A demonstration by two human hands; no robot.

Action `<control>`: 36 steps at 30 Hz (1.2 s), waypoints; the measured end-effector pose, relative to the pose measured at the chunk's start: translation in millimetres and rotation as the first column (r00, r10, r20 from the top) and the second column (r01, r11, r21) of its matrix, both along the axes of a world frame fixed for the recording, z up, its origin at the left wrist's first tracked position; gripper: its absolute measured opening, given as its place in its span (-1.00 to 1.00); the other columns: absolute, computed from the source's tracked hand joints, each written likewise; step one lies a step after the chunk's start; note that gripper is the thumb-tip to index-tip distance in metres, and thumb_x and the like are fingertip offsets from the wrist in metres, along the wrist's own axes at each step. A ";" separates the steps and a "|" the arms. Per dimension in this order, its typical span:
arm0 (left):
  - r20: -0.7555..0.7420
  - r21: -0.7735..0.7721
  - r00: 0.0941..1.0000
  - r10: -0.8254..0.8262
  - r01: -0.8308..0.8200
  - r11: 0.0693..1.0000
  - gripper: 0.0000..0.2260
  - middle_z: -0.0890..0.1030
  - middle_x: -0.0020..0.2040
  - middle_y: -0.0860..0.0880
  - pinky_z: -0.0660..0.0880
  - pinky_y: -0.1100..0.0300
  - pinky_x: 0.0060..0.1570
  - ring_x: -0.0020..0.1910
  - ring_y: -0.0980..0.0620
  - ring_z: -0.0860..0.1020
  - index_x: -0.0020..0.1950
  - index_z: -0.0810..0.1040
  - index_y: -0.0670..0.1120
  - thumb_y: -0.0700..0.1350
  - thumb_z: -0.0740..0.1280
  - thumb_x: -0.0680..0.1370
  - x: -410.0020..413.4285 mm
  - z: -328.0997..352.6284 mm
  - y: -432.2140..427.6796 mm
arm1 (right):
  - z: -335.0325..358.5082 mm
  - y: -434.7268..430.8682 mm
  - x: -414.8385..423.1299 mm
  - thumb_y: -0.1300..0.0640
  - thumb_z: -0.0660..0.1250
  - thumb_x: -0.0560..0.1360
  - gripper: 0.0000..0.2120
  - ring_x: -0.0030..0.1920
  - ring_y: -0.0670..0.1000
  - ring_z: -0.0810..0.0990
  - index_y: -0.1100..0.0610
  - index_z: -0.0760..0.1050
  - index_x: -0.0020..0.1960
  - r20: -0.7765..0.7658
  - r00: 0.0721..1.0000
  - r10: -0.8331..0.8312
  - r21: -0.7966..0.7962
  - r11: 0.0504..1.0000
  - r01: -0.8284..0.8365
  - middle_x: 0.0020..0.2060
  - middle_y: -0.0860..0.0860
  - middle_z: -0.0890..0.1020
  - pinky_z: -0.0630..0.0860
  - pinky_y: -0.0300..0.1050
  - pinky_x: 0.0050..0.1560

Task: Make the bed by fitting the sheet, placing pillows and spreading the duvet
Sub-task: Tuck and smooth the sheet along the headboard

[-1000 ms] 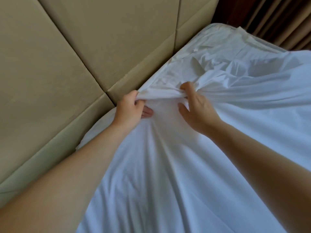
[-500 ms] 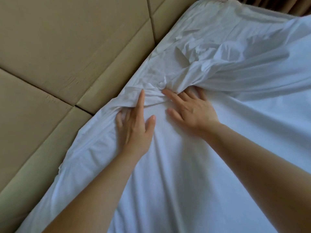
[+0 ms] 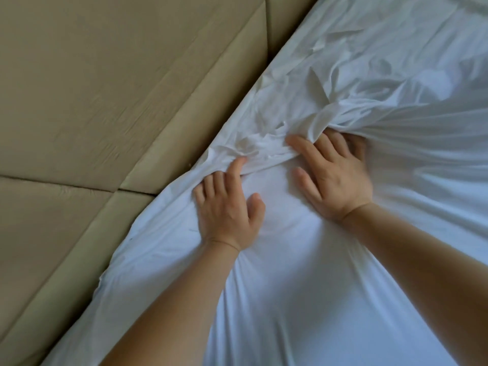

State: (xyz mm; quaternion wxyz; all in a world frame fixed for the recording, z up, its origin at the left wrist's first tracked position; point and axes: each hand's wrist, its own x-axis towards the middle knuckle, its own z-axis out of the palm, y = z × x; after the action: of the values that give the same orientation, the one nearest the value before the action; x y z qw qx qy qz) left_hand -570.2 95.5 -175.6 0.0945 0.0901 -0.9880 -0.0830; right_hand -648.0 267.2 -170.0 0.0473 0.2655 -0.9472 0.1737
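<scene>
Where one sheet (image 3: 290, 286) bunches, left hand (image 3: 227, 210), right hand (image 3: 335, 180), both pressing.

The plain white cotton bed sheet (image 3: 303, 286) carries no print — only pale blue-grey shading in its creases and a bunched ridge. The padded beige upholstered headboard (image 3: 92, 88) is one flat tan — darker lines mark the seams between panels.
</scene>
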 end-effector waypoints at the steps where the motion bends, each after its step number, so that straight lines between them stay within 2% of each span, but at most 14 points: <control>1: 0.018 -0.002 1.000 0.000 0.000 1.000 -0.46 0.51 -0.14 -0.11 0.23 0.02 -0.10 -0.13 -0.09 0.31 0.32 0.30 -0.10 0.04 0.16 0.36 -2.8 0.0 -0.7 | -2.0 -0.6 -1.0 -0.08 0.08 0.47 -0.55 0.17 0.11 0.31 0.05 0.39 0.30 0.002 1.000 -0.002 -0.013 1.000 0.002 0.18 0.05 0.48 0.16 0.06 0.11; 4: 0.035 -0.004 0.999 0.004 -0.004 1.000 -0.47 0.52 -0.15 -0.12 0.22 0.02 -0.13 -0.13 -0.11 0.31 0.28 0.32 -0.12 0.05 0.16 0.35 -7.6 -0.7 -1.5 | -5.1 -1.4 -1.9 -0.09 0.09 0.45 -0.56 0.12 0.11 0.32 0.02 0.35 0.29 -0.022 1.000 -0.020 -0.009 1.000 0.019 0.14 -0.02 0.35 0.18 0.06 0.07; 7: 0.047 -0.003 0.999 0.001 -0.001 1.000 -0.49 0.53 -0.15 -0.12 0.22 0.02 -0.14 -0.14 -0.11 0.31 0.27 0.32 -0.12 0.05 0.16 0.36 -8.7 -0.4 -2.1 | -5.7 -2.2 -2.6 -0.09 0.09 0.44 -0.56 0.09 0.12 0.32 0.02 0.35 0.27 -0.035 0.999 -0.012 -0.015 1.000 0.011 0.11 -0.03 0.33 0.18 0.05 0.04; 13: 0.033 0.005 0.999 -0.023 0.023 1.000 -0.49 0.53 -0.12 -0.14 0.22 0.02 -0.13 -0.13 -0.11 0.32 0.27 0.32 -0.12 0.05 0.16 0.37 -6.8 0.3 -1.0 | -3.8 0.6 -1.3 -0.05 0.11 0.43 -0.53 0.11 0.11 0.33 0.05 0.37 0.29 -0.036 0.999 -0.010 0.024 1.000 0.011 0.14 0.01 0.39 0.18 0.05 0.06; 16: 0.027 0.001 0.999 -0.026 0.026 1.000 -0.49 0.53 -0.12 -0.16 0.21 0.01 -0.13 -0.13 -0.12 0.31 0.25 0.33 -0.14 0.04 0.17 0.36 -7.9 -2.7 -2.5 | -3.1 -0.1 -1.5 -0.05 0.11 0.43 -0.52 0.11 0.12 0.32 0.06 0.36 0.32 -0.004 1.000 0.015 0.018 1.000 -0.015 0.14 0.09 0.49 0.18 0.06 0.07; 19: 0.004 0.027 0.999 -0.037 0.037 0.999 -0.50 0.52 -0.13 -0.17 0.21 0.00 -0.13 -0.13 -0.12 0.30 0.24 0.33 -0.16 0.03 0.16 0.35 -3.1 -7.2 -3.3 | -2.3 0.1 -0.3 -0.11 0.12 0.46 -0.50 0.12 0.11 0.33 0.04 0.37 0.35 -0.031 1.000 -0.007 0.056 0.998 0.009 0.11 0.10 0.54 0.19 0.03 0.06; 22: -0.017 0.092 0.999 -0.041 0.042 0.995 -0.50 0.52 -0.12 -0.18 0.20 0.01 -0.13 -0.10 -0.12 0.31 0.24 0.33 -0.17 0.03 0.16 0.36 -7.2 -8.1 -5.8 | 12.8 -12.1 -9.9 -0.21 0.10 0.48 -0.43 0.03 0.13 0.40 0.00 0.32 0.43 -0.052 0.993 -0.105 0.034 0.994 0.107 -0.02 0.09 0.57 0.21 0.01 -0.02; 24: -0.014 0.108 0.999 -0.040 0.042 0.993 -0.51 0.52 -0.11 -0.19 0.19 0.02 -0.13 -0.09 -0.12 0.31 0.24 0.32 -0.16 0.03 0.16 0.37 -5.7 -5.1 -6.1 | 31.4 -23.1 -17.6 -0.22 0.11 0.48 -0.43 0.00 0.17 0.51 -0.03 0.31 0.44 0.019 0.992 -0.128 0.059 0.990 0.127 -0.07 0.10 0.61 0.31 0.03 -0.03; 27: 0.002 0.130 0.999 -0.048 0.048 0.990 -0.53 0.53 -0.11 -0.17 0.20 0.02 -0.13 -0.10 -0.13 0.38 0.23 0.33 -0.14 0.05 0.14 0.39 -6.3 0.1 -5.3 | 58.3 -36.5 -30.2 -0.14 0.20 0.51 -0.58 0.15 0.16 0.52 -0.10 0.34 0.35 0.290 0.944 -0.157 0.228 0.969 0.092 0.07 0.09 0.60 0.34 0.02 0.09; 29: 0.017 0.147 0.998 -0.055 0.052 0.988 -0.54 0.54 -0.09 -0.16 0.22 0.03 -0.12 -0.12 -0.15 0.46 0.22 0.34 -0.13 0.07 0.13 0.39 -5.9 3.6 -6.7 | 70.4 -44.1 -31.7 -0.07 0.23 0.53 -0.71 0.15 0.15 0.51 -0.04 0.39 0.23 0.438 0.883 -0.171 0.319 0.947 0.025 0.10 0.07 0.56 0.35 -0.02 0.03; 30: 0.026 0.163 0.998 -0.059 0.054 0.985 -0.54 0.55 -0.09 -0.15 0.22 0.03 -0.11 -0.12 -0.16 0.49 0.22 0.33 -0.12 0.08 0.13 0.39 -5.7 5.7 -7.5 | 75.1 -48.5 -26.5 -0.04 0.22 0.54 -0.76 0.14 0.15 0.51 0.00 0.41 0.18 0.458 0.873 -0.165 0.343 0.939 -0.002 0.10 0.08 0.55 0.32 -0.05 -0.03; 32: 0.052 0.217 0.997 -0.065 0.052 0.975 -0.53 0.56 -0.06 -0.14 0.23 0.05 -0.09 -0.09 -0.17 0.52 0.21 0.35 -0.11 0.11 0.15 0.39 -6.4 10.6 -8.8 | 78.3 -55.0 -10.6 -0.01 0.19 0.56 -0.77 0.11 0.17 0.53 0.07 0.41 0.16 0.400 0.904 -0.152 0.355 0.935 0.000 0.08 0.11 0.56 0.28 -0.08 -0.10; 34: 0.040 0.358 0.997 -0.070 0.051 0.932 -0.51 0.57 -0.03 -0.13 0.27 0.05 -0.05 -0.05 -0.17 0.53 0.22 0.38 -0.13 0.13 0.18 0.39 -6.7 18.8 -12.5 | 81.4 -59.7 1.5 0.03 0.18 0.58 -0.77 0.09 0.19 0.54 0.10 0.38 0.18 0.315 0.934 -0.167 0.319 0.946 0.062 0.05 0.14 0.57 0.26 -0.09 -0.14; 36: 0.000 0.597 0.992 -0.123 0.099 0.796 -0.51 0.56 -0.08 -0.07 0.37 0.10 -0.08 -0.10 -0.05 0.52 0.28 0.33 -0.12 0.09 0.22 0.42 -3.0 35.6 -19.1 | 91.6 -64.3 -0.3 0.11 0.17 0.58 -0.79 0.06 0.23 0.55 0.12 0.37 0.19 0.252 0.945 -0.209 0.265 0.954 0.141 0.02 0.17 0.58 0.25 -0.08 -0.17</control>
State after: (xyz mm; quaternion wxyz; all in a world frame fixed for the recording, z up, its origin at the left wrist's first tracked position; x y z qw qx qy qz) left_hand -573.2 76.4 -139.9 0.0373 0.0588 -0.9171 -0.3926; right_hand -648.3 202.9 -78.4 -0.1036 0.1565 -0.9784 0.0867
